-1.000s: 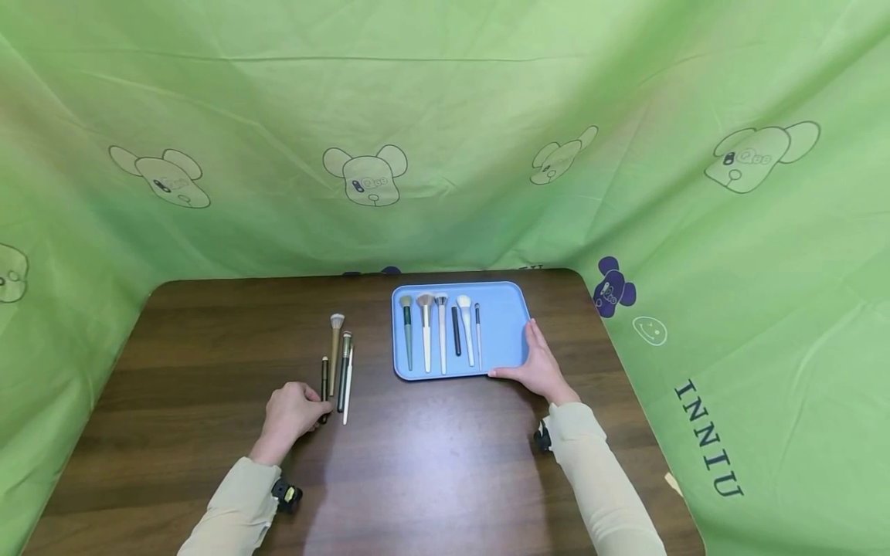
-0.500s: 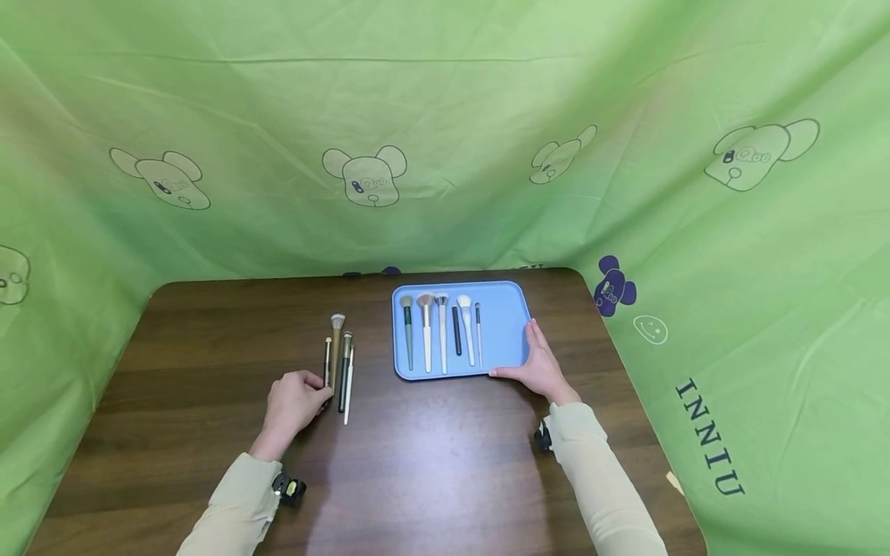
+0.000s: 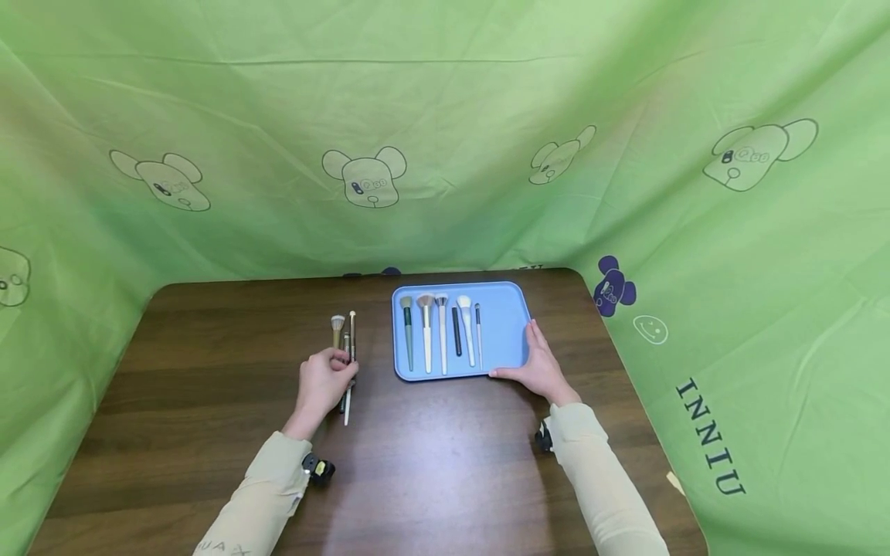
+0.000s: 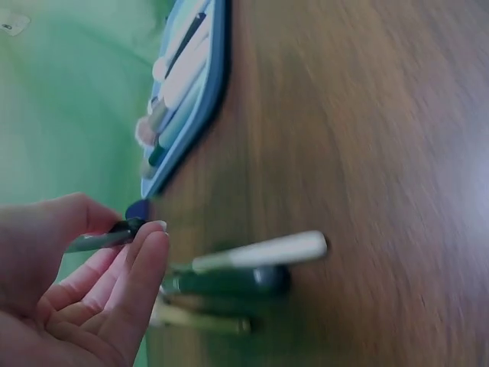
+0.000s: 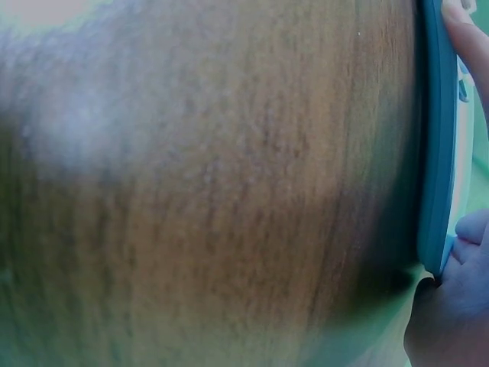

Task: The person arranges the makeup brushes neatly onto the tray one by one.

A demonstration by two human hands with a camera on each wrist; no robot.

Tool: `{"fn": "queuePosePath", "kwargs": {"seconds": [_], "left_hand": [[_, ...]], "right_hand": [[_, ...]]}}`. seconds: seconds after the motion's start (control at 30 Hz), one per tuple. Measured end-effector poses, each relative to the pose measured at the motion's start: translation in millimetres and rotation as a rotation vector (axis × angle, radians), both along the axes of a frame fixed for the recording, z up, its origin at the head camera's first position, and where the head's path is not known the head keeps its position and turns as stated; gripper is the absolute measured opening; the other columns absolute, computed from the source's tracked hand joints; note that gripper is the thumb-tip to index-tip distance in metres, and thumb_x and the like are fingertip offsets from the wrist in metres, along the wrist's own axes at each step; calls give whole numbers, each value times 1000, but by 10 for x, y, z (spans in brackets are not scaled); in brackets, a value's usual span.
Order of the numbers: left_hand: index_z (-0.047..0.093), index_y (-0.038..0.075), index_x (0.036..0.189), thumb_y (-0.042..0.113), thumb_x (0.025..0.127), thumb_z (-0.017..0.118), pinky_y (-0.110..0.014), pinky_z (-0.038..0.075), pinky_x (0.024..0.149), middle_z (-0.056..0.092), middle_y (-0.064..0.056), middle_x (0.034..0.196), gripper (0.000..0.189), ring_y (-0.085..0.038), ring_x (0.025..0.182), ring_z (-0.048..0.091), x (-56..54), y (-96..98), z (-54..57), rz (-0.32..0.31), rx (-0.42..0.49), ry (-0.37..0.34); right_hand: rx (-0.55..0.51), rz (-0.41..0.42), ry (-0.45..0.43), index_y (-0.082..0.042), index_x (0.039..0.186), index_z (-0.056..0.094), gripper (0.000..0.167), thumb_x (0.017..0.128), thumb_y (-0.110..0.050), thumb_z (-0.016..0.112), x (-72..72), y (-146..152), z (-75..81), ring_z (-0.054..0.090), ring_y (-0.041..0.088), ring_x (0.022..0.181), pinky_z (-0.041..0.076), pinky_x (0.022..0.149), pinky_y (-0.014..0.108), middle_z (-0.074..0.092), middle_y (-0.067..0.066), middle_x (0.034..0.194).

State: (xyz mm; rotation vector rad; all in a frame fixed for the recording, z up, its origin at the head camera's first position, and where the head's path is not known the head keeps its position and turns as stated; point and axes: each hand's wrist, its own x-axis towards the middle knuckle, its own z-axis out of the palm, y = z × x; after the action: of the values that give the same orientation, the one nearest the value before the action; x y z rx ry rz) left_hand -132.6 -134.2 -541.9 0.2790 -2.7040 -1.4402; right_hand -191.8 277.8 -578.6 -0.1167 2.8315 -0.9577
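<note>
My left hand (image 3: 323,386) pinches a slim dark makeup brush (image 3: 352,328) between thumb and fingers, its small pale head pointing away from me. Below that hand, a makeup brush with a gold-brown handle (image 4: 206,319), a dark-handled one (image 4: 229,281) and a white-handled one (image 4: 275,251) lie side by side on the table, partly covered in the head view. My right hand (image 3: 538,371) rests spread at the near right corner of a blue tray (image 3: 509,309), thumb along its front rim and fingers against its right side. Several makeup brushes lie in the tray, among them a white one (image 3: 466,324).
The brown wooden table (image 3: 431,471) has rounded back corners. A green curtain (image 3: 459,93) with cartoon bear heads hangs around its back and sides. Bare wood lies between the loose brushes and the tray.
My left hand has lifted the dark makeup brush from the left end of the loose row and carried it right, over the other brushes. The right hand and tray stay put.
</note>
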Motion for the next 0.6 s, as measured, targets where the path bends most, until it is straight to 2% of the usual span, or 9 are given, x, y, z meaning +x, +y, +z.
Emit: {"fn": "queuePosePath", "kwargs": {"seconds": [0.2,0.33,0.47,0.6], "left_hand": [[73,0,98,7,80,77,-27,51,58,70,0,69,20,-13,60,66,-111,196,16,-24,-2,46],[73,0,98,7,79,78,-30,50,61,70,0,71,21,-14,64,66,-190,346,42,-45,-2,60],[75,-1,97,5,80,79,-29,53,61,72,-4,75,18,-17,67,68,-250,505,71,-60,34,75],[76,-1,97,5,83,81,-30,56,63,74,-6,79,16,-18,71,71,-292,667,76,-69,84,92]], "right_hand": [[22,4,13,7,159,8,140,67,-60,89,7,-1,10,9,39,152,21,119,53,3,22,168],[42,6,30,10,158,11,137,69,-59,88,0,-6,28,6,41,152,17,119,55,6,26,166],[11,-9,74,10,157,15,122,79,-53,84,-18,-73,118,6,42,152,13,120,54,10,27,165],[-102,-19,146,10,156,24,101,88,-40,79,-29,-216,266,15,40,151,15,121,51,21,27,163]]}}
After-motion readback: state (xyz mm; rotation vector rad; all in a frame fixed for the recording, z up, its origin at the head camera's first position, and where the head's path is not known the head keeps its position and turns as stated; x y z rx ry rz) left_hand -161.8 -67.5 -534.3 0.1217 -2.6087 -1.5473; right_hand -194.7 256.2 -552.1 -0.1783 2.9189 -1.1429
